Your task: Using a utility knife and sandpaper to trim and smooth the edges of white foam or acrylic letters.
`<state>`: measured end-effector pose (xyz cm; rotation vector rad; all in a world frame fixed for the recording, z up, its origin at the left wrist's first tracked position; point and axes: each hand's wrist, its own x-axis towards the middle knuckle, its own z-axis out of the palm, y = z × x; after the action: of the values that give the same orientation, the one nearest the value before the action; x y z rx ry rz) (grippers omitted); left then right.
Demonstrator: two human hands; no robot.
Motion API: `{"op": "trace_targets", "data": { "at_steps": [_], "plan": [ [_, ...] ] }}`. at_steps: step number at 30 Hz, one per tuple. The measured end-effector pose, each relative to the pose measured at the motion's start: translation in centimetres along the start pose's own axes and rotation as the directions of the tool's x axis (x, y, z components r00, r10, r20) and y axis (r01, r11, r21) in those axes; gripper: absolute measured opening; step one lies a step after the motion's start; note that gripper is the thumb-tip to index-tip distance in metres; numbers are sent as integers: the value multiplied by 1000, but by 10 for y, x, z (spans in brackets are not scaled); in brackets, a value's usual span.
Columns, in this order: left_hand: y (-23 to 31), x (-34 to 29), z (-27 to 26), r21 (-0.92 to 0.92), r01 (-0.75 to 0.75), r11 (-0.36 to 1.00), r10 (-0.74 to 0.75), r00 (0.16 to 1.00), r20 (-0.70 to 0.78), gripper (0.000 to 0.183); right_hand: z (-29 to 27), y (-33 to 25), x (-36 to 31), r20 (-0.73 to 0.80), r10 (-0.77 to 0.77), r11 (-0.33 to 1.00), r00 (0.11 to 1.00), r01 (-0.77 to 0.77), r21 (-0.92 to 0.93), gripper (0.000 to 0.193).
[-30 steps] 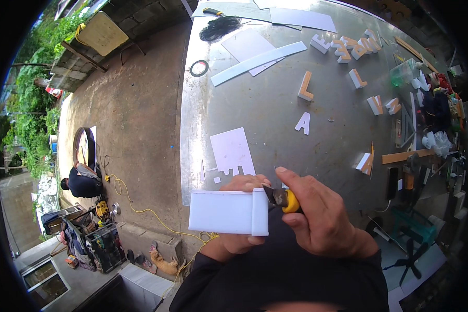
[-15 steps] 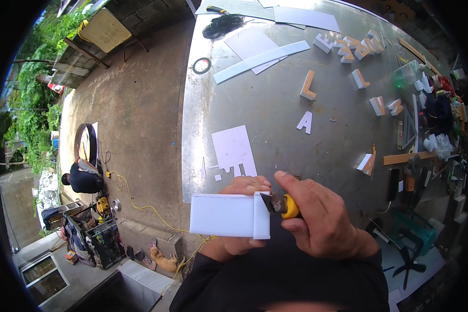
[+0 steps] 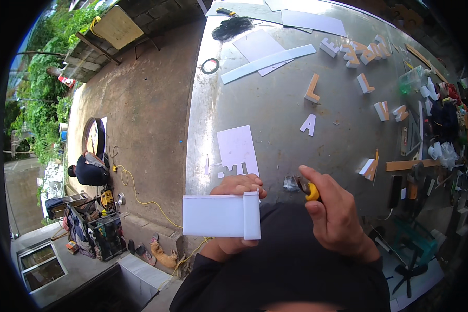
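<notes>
My left hand (image 3: 237, 190) holds a white rectangular foam sheet (image 3: 213, 216) upright in front of my chest; a narrow strip (image 3: 251, 215) stands along its right edge. My right hand (image 3: 337, 213) is closed on a yellow utility knife (image 3: 307, 188), whose blade points up and left. The knife is now apart from the sheet, to its right. Both hands hover over the near edge of a grey metal worktable (image 3: 275, 119).
On the table lie a notched white sheet (image 3: 236, 150), a long white strip (image 3: 268, 63), a tape roll (image 3: 210, 66), and several cut-out letters (image 3: 369, 52). Tools crowd the right edge (image 3: 426, 156). Far below at left, another person (image 3: 91, 170) crouches in a yard.
My right hand with the knife has pulled away to the right from the sheet's right edge. The white sheet stays in my left hand, nearly still.
</notes>
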<state>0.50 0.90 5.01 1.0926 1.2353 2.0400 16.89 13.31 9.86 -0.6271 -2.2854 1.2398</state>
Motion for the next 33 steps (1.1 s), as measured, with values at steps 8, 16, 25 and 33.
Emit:
{"op": "trace_targets", "data": {
  "at_steps": [8,16,25,33],
  "plan": [
    [-7,-5,6,-38,-70,997,75,986,149,74,3,-15,-1,-36,-355,935,934,355,1,56],
    [-4,-15,14,-74,10,997,3,986,167,73,-15,-13,7,209,96,644,973,-221,733,36],
    [-3,-18,17,0,10,1000,-10,984,177,73,-10,-5,4,195,149,575,970,-245,781,14],
    [-1,-20,17,35,44,998,-50,980,192,73,-7,-4,2,137,105,585,985,-172,792,9]
  ]
}}
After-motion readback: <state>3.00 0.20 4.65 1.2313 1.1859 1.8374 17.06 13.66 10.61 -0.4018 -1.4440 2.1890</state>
